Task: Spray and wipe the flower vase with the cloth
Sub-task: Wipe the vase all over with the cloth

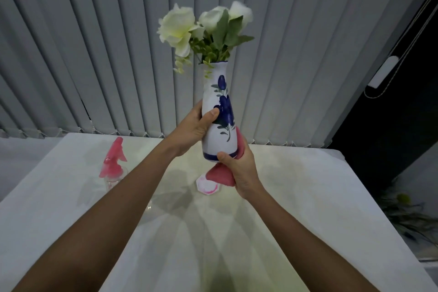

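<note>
A blue-flowered white vase holding white roses and green leaves is held upright above the far middle of the counter. The left grip wraps its body, thumb in front. The right grip curls round a pink cloth pressed to the vase's base. A pink-topped spray bottle stands near the counter's far left edge.
</note>
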### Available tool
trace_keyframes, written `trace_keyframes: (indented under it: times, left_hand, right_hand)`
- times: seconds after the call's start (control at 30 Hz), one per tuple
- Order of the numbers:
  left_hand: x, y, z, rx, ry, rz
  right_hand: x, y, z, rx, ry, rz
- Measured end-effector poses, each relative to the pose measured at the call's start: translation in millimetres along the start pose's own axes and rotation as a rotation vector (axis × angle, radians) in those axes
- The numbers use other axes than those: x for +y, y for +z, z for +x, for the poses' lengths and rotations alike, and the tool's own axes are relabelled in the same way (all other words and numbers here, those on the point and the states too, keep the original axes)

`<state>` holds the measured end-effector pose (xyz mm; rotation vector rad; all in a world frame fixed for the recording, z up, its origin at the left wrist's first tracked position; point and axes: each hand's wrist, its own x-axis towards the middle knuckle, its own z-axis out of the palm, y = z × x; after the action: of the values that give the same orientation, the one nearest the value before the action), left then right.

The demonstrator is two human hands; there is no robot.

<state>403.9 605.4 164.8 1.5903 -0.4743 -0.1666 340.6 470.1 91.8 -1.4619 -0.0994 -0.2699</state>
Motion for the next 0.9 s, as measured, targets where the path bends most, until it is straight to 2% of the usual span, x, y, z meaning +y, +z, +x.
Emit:
trace_keyframes:
  times: [0.07, 0.13, 0.2, 0.3, 0.37, 0.47, 0.57, 0.63, 0.8, 0.9]
  left_hand:
    - [4, -4, 6, -0.026, -0.001, 0.181]
    - [9, 0, 8, 0.084, 0.024, 0.280]
    - [14, 12, 5, 0.237, 0.057, 0.229]
    - [14, 29, 5, 0.375, 0.044, 0.107]
    - [15, 33, 6, 0.445, 0.027, 0.039]
    - [12, 27, 5, 0.500, 0.026, -0.049]
    - [11, 18, 4, 0.456, 0.048, -0.163]
    - [13, 12, 3, 0.394, 0.087, -0.170]
    - [21, 4, -3, 0.236, 0.121, -0.093]
    - [23, 2, -9, 0.207, 0.144, -0.038]
  right_hand:
    - [-3, 1, 3, 0.079, -0.064, -0.039]
    - [-4, 5, 5, 0.175, -0.115, -0.108]
    - [-5, 11, 7, 0.280, -0.162, -0.236]
    - [-8, 18, 8, 0.375, -0.228, -0.426]
    - [-8, 17, 7, 0.366, -0.249, -0.485]
    - [-8, 14, 5, 0.261, -0.306, -0.569]
    - [-4, 8, 1, 0.199, -0.561, -0.798]
    - [-3, 4, 5, 0.187, -0.653, -0.822]
    - [-24, 11, 26, 0.106, -0.358, -0.445]
    - [-36, 9, 37, 0.043, -0.066, -0.240]
